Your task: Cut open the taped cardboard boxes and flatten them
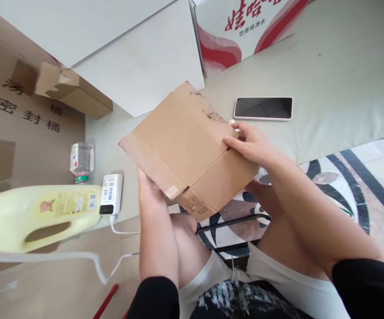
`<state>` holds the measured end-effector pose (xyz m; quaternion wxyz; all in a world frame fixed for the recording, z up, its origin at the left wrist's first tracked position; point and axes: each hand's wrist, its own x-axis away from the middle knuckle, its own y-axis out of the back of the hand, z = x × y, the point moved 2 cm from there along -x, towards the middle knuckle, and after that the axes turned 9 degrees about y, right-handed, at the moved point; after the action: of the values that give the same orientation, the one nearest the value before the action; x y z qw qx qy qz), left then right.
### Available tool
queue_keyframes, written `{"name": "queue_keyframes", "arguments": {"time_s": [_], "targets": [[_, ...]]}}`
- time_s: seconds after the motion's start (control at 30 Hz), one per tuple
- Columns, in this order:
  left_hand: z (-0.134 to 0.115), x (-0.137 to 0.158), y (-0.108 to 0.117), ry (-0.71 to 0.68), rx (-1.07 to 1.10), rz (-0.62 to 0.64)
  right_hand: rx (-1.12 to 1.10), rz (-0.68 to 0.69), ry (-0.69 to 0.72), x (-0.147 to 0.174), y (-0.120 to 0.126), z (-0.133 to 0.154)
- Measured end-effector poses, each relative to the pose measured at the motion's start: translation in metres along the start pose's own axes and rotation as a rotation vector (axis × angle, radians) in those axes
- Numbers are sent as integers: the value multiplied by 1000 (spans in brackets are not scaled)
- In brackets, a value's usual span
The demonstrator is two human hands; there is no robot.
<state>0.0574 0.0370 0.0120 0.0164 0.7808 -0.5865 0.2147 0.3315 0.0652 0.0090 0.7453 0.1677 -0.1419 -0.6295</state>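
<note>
A flattened brown cardboard box with creased panels and a torn upper right edge is held tilted above my lap. My right hand grips its right side, thumb on the face and fingers at the torn edge. At the lower left edge, my left hand supports the cardboard from beneath; most of its fingers are hidden behind it. Printed marks and a piece of tape show on the lower flap.
A phone lies on the pale cloth surface, near a red-and-white carton and a white box. Leftward are a small bottle, a power bank with a cable, a yellow jug and a large carton.
</note>
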Motion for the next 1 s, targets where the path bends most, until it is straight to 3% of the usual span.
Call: {"name": "queue_keyframes", "arguments": {"time_s": [0.07, 0.2, 0.3, 0.4, 0.47, 0.6, 0.67, 0.73, 0.8, 0.87, 1.0], "targets": [[1, -3, 2, -25, 93, 0, 112, 21, 8, 0, -2, -1], [1, -10, 6, -11, 188, -30, 280, -85, 17, 1, 1, -2], [-1, -16, 13, -5, 248, -144, 26, -111, 2, 2, 7, 1], [-3, -24, 20, -58, 357, -164, -365, -177, -26, 4, 9, 4], [-4, -29, 22, -106, 389, -168, -541, -111, -57, 6, -1, 6], [0, -37, 22, -123, 371, -233, -592, 48, -134, 16, -31, 14], [1, -38, 21, -113, 365, -240, -607, 42, -171, 18, -39, 21], [-2, -37, 20, -127, 394, -160, -663, -6, -207, 17, -38, 28], [-6, -34, 20, -129, 424, -75, -736, -76, -207, 17, -28, 36], [-8, -31, 18, -75, 427, -67, -770, -137, -187, 20, -8, 41], [-9, -26, 10, 42, 426, -83, -580, -283, -248, 46, 50, 37]]}}
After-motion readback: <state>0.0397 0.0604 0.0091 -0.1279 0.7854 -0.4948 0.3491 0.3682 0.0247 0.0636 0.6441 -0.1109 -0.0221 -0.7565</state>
